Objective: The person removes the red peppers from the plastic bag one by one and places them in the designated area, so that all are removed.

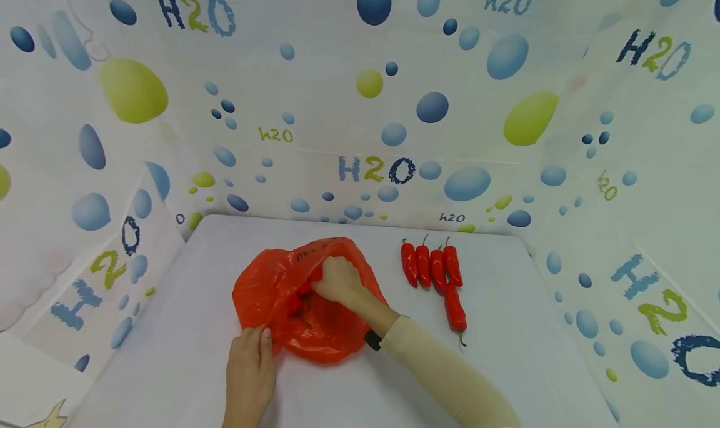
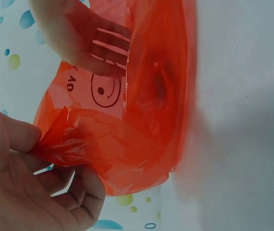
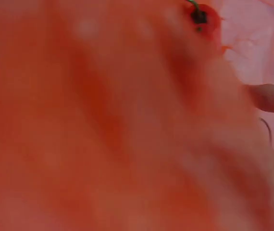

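Note:
A translucent red plastic bag (image 1: 255, 284) lies with its mouth spread on the table; a smiley face drawn on it shows in the left wrist view. At its near left edge, my left hand (image 1: 250, 365) pinches the film between thumb and fingers. My right hand (image 1: 340, 281) reaches into the mouth, its fingers (image 2: 110, 50) extended and apart in the left wrist view. Red chili peppers (image 1: 295, 304) with dark stems lie inside, partly hidden by the film. Blurred red film covers most of the right wrist view, with one pepper (image 3: 209, 19) at the top.
To the right of the bag, several glossy red chili peppers (image 1: 423, 265) lie side by side in a row. Another pepper (image 1: 454, 308) lies just below them, its stem toward me. The white table (image 1: 523, 328) is enclosed by dotted "H2O" sheets (image 1: 315, 103).

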{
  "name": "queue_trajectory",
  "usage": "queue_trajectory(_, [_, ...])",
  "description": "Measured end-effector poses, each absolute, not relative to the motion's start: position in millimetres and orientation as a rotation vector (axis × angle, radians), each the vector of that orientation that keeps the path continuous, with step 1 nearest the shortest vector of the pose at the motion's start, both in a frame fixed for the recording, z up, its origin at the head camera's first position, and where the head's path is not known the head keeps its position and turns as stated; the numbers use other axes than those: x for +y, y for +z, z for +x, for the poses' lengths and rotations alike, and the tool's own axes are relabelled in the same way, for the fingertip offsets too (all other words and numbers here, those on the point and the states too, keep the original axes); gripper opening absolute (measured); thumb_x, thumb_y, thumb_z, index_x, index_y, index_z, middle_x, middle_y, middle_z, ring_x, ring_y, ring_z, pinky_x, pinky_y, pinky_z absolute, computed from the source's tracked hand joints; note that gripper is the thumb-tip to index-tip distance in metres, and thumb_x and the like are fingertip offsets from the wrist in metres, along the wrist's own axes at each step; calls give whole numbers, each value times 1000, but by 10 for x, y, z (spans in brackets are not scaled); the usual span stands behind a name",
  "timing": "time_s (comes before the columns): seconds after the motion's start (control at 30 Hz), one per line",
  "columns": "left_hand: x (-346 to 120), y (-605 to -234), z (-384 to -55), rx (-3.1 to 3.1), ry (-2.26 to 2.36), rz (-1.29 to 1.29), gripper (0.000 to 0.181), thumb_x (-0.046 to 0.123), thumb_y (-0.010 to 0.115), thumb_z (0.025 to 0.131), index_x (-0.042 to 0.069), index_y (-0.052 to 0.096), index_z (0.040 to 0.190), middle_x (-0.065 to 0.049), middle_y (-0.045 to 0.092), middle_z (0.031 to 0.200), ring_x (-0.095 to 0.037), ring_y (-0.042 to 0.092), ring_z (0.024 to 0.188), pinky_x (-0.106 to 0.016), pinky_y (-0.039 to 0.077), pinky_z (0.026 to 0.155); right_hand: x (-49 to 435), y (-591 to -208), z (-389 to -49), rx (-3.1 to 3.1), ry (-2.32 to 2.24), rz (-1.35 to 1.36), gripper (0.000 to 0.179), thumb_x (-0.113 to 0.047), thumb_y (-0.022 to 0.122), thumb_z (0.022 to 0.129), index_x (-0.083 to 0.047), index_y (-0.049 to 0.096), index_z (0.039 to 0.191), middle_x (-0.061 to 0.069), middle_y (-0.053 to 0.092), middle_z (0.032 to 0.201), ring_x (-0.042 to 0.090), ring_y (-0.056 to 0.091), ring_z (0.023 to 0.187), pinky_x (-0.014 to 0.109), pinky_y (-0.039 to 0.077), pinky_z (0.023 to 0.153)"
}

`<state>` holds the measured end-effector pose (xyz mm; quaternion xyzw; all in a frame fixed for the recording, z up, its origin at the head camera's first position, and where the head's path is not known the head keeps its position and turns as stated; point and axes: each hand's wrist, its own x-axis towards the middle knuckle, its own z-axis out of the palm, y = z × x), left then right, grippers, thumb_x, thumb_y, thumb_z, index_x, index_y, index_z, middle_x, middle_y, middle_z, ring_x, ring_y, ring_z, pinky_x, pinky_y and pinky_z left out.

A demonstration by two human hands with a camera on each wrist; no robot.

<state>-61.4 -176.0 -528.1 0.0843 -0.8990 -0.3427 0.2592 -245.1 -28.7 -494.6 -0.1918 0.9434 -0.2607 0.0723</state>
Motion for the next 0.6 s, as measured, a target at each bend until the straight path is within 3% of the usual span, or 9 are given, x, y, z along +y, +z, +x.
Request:
queue_trajectory(0.23, [-1743,-5301,-604,-2429,-931,226,19,8,58,105,-4,72,107,-6,59,88,-26,51,85,-42,40,76,-342,-5072,-2529,2879,-642,-437,44,-25,72,92,-15,46,58,-5,39,50,13,52,48,26,45,45])
queue_trajectory(0.6, [-1760,-5291,-599,-2493,-969,286,24,13,54,108,-4,71,111,-7,57,90,-25,49,85,-41,41,74,-305,-5271,-2639,2793,-899,-453,28,-31,70,98,-15,61,76,-4,52,59,13,57,62,27,50,59])
